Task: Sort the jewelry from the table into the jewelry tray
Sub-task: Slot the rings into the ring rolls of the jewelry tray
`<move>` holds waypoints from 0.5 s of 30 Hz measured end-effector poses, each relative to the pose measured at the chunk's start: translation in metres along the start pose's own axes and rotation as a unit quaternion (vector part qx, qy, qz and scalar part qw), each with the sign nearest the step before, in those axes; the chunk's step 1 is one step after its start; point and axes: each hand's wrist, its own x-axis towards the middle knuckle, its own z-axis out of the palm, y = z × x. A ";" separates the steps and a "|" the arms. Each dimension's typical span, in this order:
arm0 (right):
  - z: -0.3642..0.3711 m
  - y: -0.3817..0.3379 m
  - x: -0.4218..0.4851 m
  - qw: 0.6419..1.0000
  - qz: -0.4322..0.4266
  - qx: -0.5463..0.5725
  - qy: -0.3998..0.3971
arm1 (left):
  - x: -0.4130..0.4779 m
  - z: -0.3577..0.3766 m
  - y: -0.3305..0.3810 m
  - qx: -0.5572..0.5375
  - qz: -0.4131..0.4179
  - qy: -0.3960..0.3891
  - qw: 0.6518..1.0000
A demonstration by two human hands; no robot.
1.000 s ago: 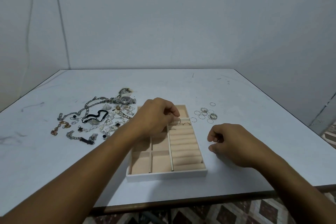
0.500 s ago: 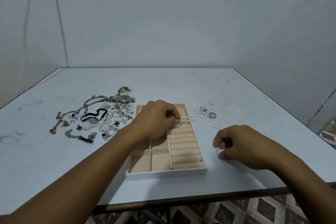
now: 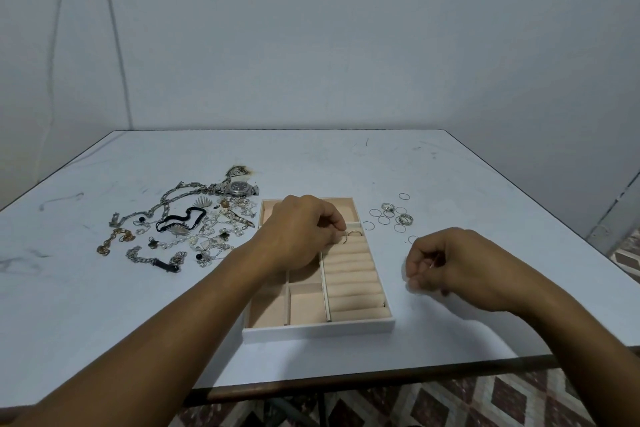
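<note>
One jewelry tray [image 3: 318, 331], white outside and peach-lined, sits near the table's [image 3: 104, 315] front edge, with a column of ring rolls [image 3: 353, 288] along its right side and square compartments on its left. Two slim hoops stand at the far end of the rolls: the left hand [image 3: 301, 232] pinches one thin ring [image 3: 345, 238] there, the second ring [image 3: 355, 233] just beside it. Right of the tray lie about ten loose rings [image 3: 382, 220], two of them chunky bands. The right hand [image 3: 460, 267] hovers curled beside the tray's right side; whether it holds anything I cannot tell. Toward the left edge lies one tangled heap [image 3: 194, 229] of chains, with one watch [image 3: 239, 187]
</note>
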 end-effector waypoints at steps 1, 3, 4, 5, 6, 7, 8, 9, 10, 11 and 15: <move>0.000 -0.001 0.002 1.000 -0.005 0.005 0.016 | 0.000 0.000 0.000 0.005 0.001 0.002 1.000; -0.001 -0.002 0.006 0.999 -0.020 0.008 0.050 | 0.000 0.001 -0.001 0.009 0.003 0.005 1.000; -0.001 -0.003 0.008 0.997 -0.027 0.012 0.067 | 0.000 0.001 -0.001 0.012 0.006 0.006 1.000; -0.001 -0.004 0.010 0.996 -0.032 0.021 0.082 | 0.000 0.001 -0.001 0.017 0.010 0.007 1.000; -0.002 -0.005 0.012 0.994 -0.035 0.035 0.094 | 0.000 0.001 -0.001 0.024 0.015 0.007 1.000; -0.002 -0.007 0.014 0.993 -0.036 0.052 0.103 | 0.000 0.002 -0.001 0.031 0.022 0.005 0.999; -0.003 -0.008 0.016 0.991 -0.039 0.070 0.111 | 0.000 0.002 -0.002 0.038 0.029 0.004 0.999; -0.003 -0.009 0.018 0.988 -0.041 0.085 0.120 | 0.000 0.003 -0.002 0.045 0.036 0.004 0.998; -0.003 -0.009 0.020 0.986 -0.041 0.096 0.129 | 0.000 0.003 -0.003 0.053 0.043 0.006 0.998; -0.003 -0.010 0.021 0.985 -0.040 0.102 0.136 | 0.000 0.003 -0.003 0.064 0.050 0.010 0.997; 0.001 -0.012 0.028 0.982 -0.038 0.111 0.147 | 0.000 0.004 -0.003 0.121 0.088 0.016 0.989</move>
